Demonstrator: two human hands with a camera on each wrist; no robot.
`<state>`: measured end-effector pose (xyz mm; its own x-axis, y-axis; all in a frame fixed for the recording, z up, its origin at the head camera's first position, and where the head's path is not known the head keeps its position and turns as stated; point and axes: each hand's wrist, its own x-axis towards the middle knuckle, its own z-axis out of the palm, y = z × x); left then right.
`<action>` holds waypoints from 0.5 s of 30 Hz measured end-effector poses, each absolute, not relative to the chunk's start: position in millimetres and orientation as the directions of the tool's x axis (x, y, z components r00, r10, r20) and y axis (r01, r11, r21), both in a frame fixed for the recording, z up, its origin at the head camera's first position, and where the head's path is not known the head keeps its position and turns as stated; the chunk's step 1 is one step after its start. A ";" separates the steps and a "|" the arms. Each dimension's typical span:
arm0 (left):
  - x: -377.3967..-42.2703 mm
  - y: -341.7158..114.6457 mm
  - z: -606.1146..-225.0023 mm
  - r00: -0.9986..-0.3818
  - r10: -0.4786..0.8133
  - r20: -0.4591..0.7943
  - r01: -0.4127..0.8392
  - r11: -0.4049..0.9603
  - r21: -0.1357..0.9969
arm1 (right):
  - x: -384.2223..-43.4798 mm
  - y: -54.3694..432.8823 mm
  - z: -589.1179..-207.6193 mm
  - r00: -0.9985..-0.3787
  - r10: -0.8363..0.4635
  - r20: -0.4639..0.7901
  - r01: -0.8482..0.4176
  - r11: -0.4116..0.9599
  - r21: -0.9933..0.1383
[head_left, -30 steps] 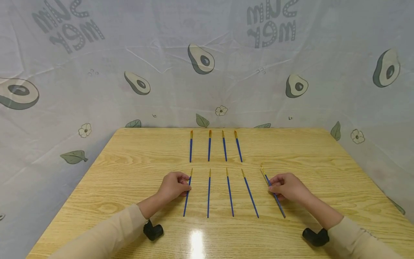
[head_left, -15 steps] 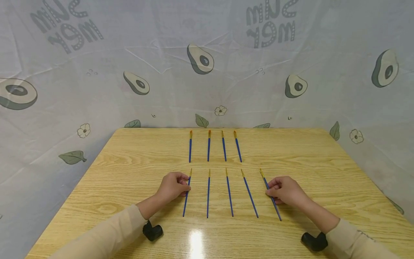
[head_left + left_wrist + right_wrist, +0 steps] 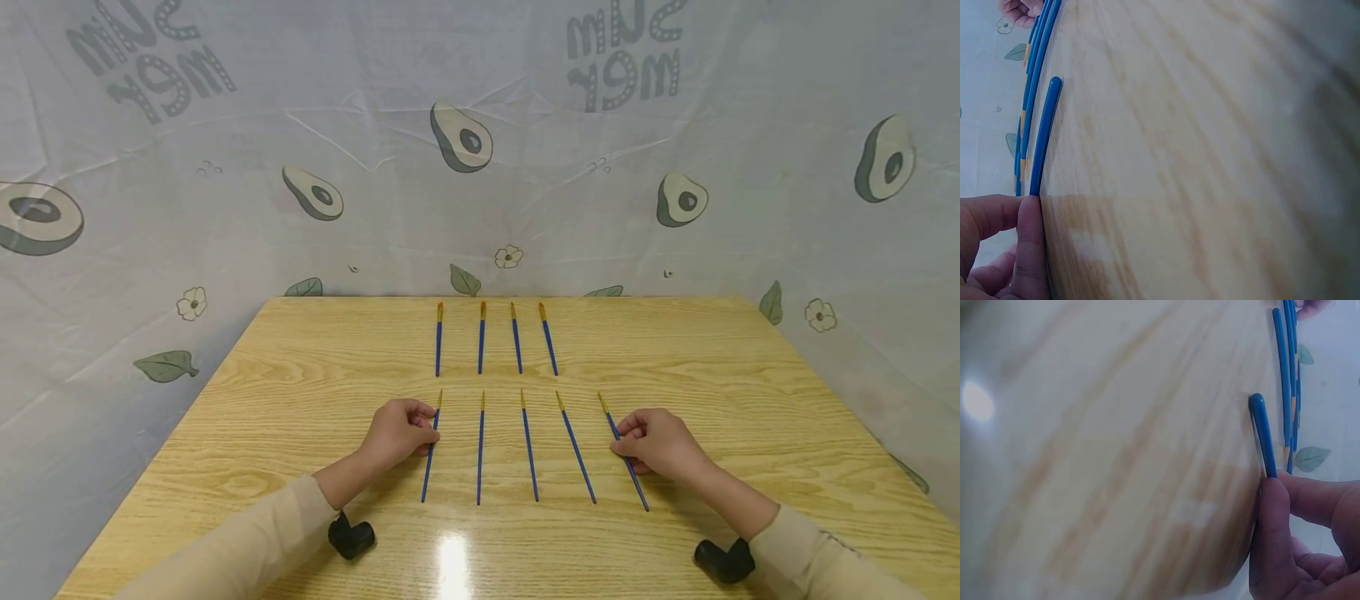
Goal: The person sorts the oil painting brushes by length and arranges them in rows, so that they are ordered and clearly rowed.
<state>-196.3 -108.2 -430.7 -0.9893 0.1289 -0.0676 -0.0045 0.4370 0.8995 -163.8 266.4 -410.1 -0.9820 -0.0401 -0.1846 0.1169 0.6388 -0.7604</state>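
My left hand (image 3: 393, 433) pinches the leftmost paintbrush (image 3: 427, 477) of the front row between thumb and forefinger; the left wrist view shows its blue handle end (image 3: 1047, 131) beyond the fingers. At the other end of that row, my right hand (image 3: 660, 442) pinches the rightmost paintbrush (image 3: 638, 487), whose rounded handle end (image 3: 1261, 428) shows in the right wrist view. Both brushes lie on or close to the wood, bristles pointing away from me. Between the hands lie three more slim brushes: one paintbrush (image 3: 480, 454), a second paintbrush (image 3: 529, 454) and a slanted paintbrush (image 3: 577, 450).
A back row holds several blue-handled paintbrushes with orange-brown bristles, among them a left one (image 3: 438, 346) and a right one (image 3: 549, 343). They lie on a light wooden table (image 3: 300, 350). A patterned cloth (image 3: 390, 208) hangs behind its far edge. Black wrist pieces (image 3: 351, 537) sit below the forearms.
My right hand has shifted the rightmost paintbrush slightly left and toward me, turning it nearer the slant of its neighbour. The left hand keeps its pinch in place. The head view has drifted a little.
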 end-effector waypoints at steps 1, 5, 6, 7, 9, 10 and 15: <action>-196.2 -108.3 -430.5 -0.989 0.129 -0.066 -0.004 0.437 0.899 | -163.7 266.1 -409.9 -0.982 -0.041 -0.183 0.115 0.640 -0.760; -196.3 -108.5 -430.3 -0.990 0.127 -0.067 -0.005 0.436 0.900 | -163.5 265.3 -409.3 -0.982 -0.042 -0.182 0.113 0.643 -0.757; -196.6 -108.6 -430.2 -0.990 0.125 -0.069 -0.008 0.437 0.900 | -163.5 265.2 -409.2 -0.982 -0.041 -0.182 0.114 0.644 -0.757; -196.6 -108.6 -430.0 -0.990 0.124 -0.069 -0.008 0.437 0.899 | -163.7 265.1 -409.3 -0.982 -0.040 -0.183 0.115 0.644 -0.756; -196.3 -108.2 -429.6 -0.990 0.124 -0.069 -0.007 0.440 0.898 | -164.0 265.1 -409.4 -0.982 -0.037 -0.184 0.117 0.644 -0.756; -196.1 -108.0 -429.6 -0.990 0.124 -0.069 -0.008 0.441 0.897 | -164.1 265.0 -409.5 -0.982 -0.036 -0.185 0.118 0.643 -0.756; -196.2 -107.5 -429.8 -0.990 0.122 -0.075 -0.014 0.440 0.898 | -164.7 264.9 -409.9 -0.982 -0.035 -0.188 0.121 0.643 -0.756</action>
